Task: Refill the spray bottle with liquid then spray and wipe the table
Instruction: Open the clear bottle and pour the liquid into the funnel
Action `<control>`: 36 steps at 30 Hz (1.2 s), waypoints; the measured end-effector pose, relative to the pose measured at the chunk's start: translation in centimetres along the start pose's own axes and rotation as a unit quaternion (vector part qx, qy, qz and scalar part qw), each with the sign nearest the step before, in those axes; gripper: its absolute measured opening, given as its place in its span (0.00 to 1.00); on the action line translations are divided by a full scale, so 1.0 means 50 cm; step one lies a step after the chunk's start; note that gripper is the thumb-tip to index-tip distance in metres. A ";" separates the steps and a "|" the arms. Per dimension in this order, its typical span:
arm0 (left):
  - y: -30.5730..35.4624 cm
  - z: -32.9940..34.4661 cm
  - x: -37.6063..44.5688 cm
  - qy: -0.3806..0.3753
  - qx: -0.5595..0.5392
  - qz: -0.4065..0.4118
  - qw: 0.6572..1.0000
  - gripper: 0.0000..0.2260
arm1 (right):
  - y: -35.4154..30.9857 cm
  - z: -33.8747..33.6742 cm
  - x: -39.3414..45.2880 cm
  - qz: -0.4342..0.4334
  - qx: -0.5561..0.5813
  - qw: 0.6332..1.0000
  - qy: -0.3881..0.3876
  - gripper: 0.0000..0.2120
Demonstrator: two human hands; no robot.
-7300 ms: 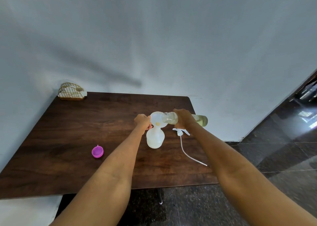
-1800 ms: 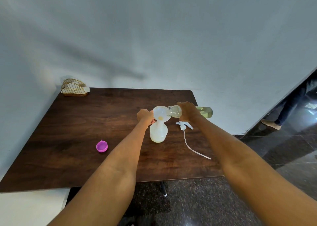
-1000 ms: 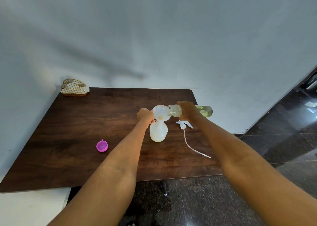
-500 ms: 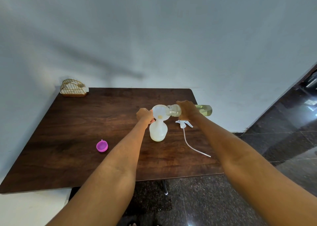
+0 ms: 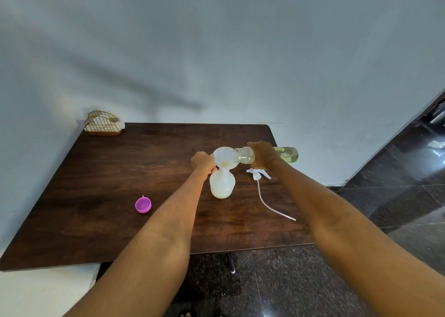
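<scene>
Left hand: we are closing our left hand [image 5: 203, 161] around the rim of the white funnel [image 5: 224, 157], steadying it at its left edge.
Right hand: we are gripping the clear refill bottle [image 5: 286, 154] around its middle with our right hand [image 5: 263, 157], holding it tipped on its side so its open mouth is lying over the funnel's right rim.
Refill bottle: we are seeing pale yellow-green liquid sitting along the raised end, to the right of our fingers.
Funnel: we are seeing it seated upright in the neck of the spray bottle [image 5: 222, 184], with a small yellowish patch showing at its centre.
Spray bottle: we are seeing it standing upright on the dark wooden table [image 5: 120, 172], right of centre, its translucent body holding pale liquid; how full it is we cannot tell.
Spray head: the white trigger nozzle [image 5: 258, 173] is lying on the table just right of the spray bottle, its thin tube trailing toward the near edge.
Pink cap: the small pink cap [image 5: 143, 204] is lying on the table, well apart to the left.
Back corner: a gold wire napkin holder [image 5: 103, 126] is standing at the far left corner, against the wall.
</scene>
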State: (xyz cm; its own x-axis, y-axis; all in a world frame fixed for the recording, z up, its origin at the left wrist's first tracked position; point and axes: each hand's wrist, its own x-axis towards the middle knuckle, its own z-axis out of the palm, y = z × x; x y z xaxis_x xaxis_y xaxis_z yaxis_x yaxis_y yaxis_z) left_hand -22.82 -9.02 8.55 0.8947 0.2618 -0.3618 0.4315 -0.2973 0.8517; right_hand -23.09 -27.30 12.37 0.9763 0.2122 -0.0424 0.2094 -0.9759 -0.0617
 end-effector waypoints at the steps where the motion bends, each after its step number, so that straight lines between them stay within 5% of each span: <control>1: 0.001 0.000 -0.001 -0.001 0.000 0.000 1.000 0.12 | 0.000 0.000 0.000 0.000 0.000 1.000 0.000 0.21; 36: 0.002 0.001 -0.005 0.003 -0.004 0.000 1.000 0.11 | -0.004 -0.005 0.007 -0.004 -0.013 1.000 0.000 0.19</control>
State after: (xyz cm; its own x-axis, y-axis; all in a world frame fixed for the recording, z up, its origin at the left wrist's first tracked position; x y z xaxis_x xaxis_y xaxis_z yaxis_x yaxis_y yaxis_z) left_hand -22.97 -9.14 8.70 0.8938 0.2673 -0.3601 0.4310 -0.2906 0.8543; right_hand -22.75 -27.06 12.60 0.9745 0.2203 -0.0414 0.2189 -0.9751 -0.0365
